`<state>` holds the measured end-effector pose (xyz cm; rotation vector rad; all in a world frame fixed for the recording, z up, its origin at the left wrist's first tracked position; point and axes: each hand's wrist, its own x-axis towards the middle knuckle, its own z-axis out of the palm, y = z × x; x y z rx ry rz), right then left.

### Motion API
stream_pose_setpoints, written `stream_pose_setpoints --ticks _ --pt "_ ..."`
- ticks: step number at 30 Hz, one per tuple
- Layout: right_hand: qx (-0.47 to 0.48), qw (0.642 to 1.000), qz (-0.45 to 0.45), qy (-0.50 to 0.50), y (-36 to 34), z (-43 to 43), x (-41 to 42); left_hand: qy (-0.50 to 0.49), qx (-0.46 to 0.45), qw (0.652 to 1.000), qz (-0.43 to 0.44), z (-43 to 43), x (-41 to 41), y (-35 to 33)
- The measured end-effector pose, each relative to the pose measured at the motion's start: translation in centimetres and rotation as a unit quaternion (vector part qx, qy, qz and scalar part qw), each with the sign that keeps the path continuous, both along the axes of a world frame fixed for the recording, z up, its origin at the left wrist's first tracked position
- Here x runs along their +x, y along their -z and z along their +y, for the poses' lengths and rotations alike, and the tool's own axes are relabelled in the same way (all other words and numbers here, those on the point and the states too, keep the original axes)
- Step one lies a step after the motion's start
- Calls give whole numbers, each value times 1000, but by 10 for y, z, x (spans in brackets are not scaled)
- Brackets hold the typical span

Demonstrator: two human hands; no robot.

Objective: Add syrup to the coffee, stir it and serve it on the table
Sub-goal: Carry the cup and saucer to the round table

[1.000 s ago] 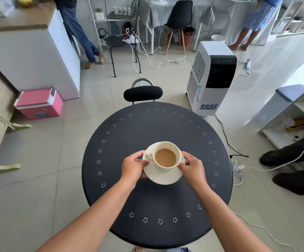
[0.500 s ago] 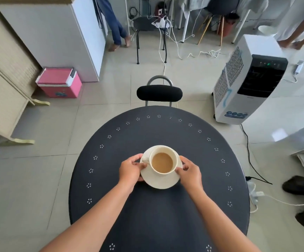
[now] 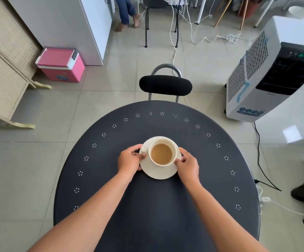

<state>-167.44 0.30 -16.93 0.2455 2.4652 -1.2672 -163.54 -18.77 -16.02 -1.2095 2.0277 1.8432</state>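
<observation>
A cream cup of milky coffee (image 3: 162, 154) stands on a cream saucer (image 3: 158, 172) near the middle of the round dark table (image 3: 147, 206). My left hand (image 3: 129, 160) grips the saucer's left rim, close to the cup's handle. My right hand (image 3: 188, 166) grips the saucer's right rim. The saucer rests on or just above the tabletop; I cannot tell which. No syrup or spoon is in view.
A black-backed chair (image 3: 165, 85) stands at the table's far side. A white air cooler (image 3: 274, 70) is at the right, a pink cooler box (image 3: 60, 64) at the left by a white cabinet. Cables run over the tiled floor. Other people's feet show at the top and right edges.
My view has tilted down and closer to the table. Both hands keep hold of the saucer, which has come lower toward the tabletop.
</observation>
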Motion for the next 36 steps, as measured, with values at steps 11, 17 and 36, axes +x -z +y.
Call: stream_pose_setpoints --ticks 11,17,36 --pt "27 999 8 -18 5 -5 -20 13 -56 998 3 -7 -22 11" --pt "37 999 -2 -25 6 -7 -21 24 -69 997 -9 -10 -25 12" --pt "25 999 -35 -26 10 -4 -6 42 -128 991 -25 -12 -14 18"
